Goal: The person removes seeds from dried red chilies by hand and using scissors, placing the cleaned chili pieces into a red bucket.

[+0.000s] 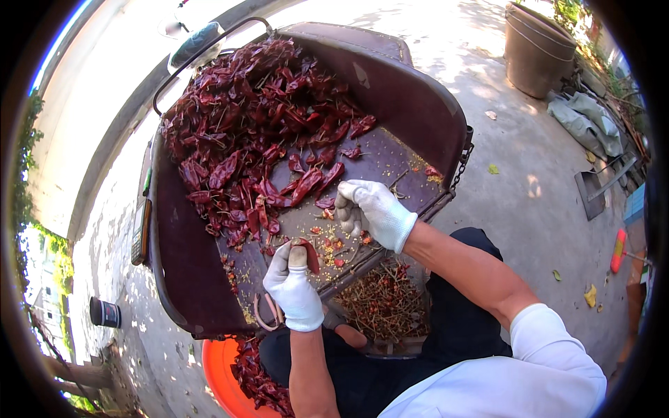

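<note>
A heap of dried red chilies (244,111) fills the far left of a dark maroon cart bed (418,104). My left hand (293,285), in a white glove with a greyish palm, pinches a dried chili (311,256) between thumb and fingertips above the bed's near edge. To its right, my gloved right hand (376,212) hovers over the bed with its fingers curled in. Whether anything lies in those fingers is hidden. Scissors with pinkish handles (263,311) rest beside my left wrist. Yellow seeds and red scraps (331,247) are scattered between the hands.
Below the bed's edge, between my legs, sits a pile of chili stems (383,299). An orange tub (217,369) of chilies stands at lower left. A chain (461,164) hangs at the bed's right corner. Farther off are a brown bucket (536,52) and a metal dustpan (592,195).
</note>
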The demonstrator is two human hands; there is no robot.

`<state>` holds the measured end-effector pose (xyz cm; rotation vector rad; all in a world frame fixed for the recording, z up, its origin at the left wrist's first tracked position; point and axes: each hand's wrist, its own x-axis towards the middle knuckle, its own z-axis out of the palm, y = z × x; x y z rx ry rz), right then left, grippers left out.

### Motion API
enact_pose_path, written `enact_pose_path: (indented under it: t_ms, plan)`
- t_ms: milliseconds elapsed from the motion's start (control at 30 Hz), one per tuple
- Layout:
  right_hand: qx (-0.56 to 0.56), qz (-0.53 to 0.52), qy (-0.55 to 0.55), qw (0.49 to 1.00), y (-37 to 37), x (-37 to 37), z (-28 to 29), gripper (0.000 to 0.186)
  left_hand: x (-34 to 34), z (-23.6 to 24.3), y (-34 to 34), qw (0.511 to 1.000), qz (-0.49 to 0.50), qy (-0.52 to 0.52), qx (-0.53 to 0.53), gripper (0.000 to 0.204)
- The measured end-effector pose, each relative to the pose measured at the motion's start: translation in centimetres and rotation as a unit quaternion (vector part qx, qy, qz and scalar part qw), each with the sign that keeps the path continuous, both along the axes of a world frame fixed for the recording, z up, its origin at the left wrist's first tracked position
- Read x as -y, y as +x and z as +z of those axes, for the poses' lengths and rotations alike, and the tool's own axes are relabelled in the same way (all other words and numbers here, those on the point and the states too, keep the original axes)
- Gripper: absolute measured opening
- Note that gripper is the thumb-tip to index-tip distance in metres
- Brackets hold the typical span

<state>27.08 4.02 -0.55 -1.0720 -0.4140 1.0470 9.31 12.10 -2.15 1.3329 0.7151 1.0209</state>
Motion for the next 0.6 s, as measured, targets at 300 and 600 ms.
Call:
enact_pose_path:
  t_ms: [300, 600]
  plan:
    - [0.397, 0.072, 0.069, 0.912, -2.4, -0.4, -1.3, 0.029, -1.0, 0.4, 0.4, 0.979, -0.030, 0.168, -0.111, 0.023]
    - [0.187, 0.085, 0.003, 0.979, -2.8, 0.4, -0.7, 0.022, -0.5, 0.1, 1.2, 0.972, -0.068, 0.179, -0.133, 0.025]
